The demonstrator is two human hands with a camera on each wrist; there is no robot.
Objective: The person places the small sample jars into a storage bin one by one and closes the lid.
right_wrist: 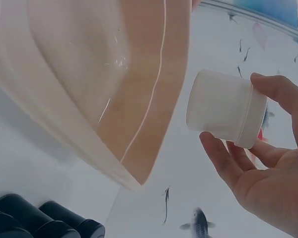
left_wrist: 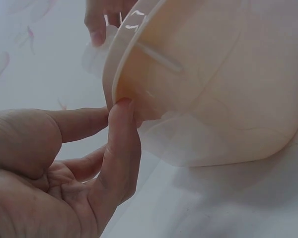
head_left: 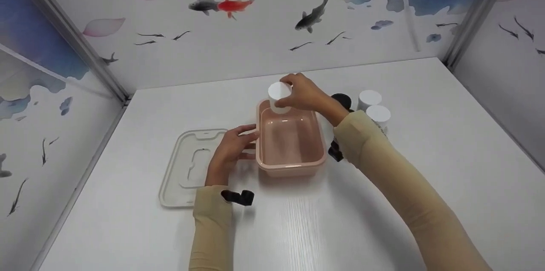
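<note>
A pink plastic bin stands on the white table. My left hand is at its left side; in the left wrist view, fingers pinch the bin's rim. With my right hand I grip a small white jar above the far-left corner of the bin. In the right wrist view, the thumb and fingers hold the jar around its lid end, and its pale body is tilted sideways.
A light grey lid lies left of the bin, partly under my left arm. Two white-lidded jars stand to the right, beside a black round top. Several black cylinders show in the right wrist view. Printed walls enclose the table.
</note>
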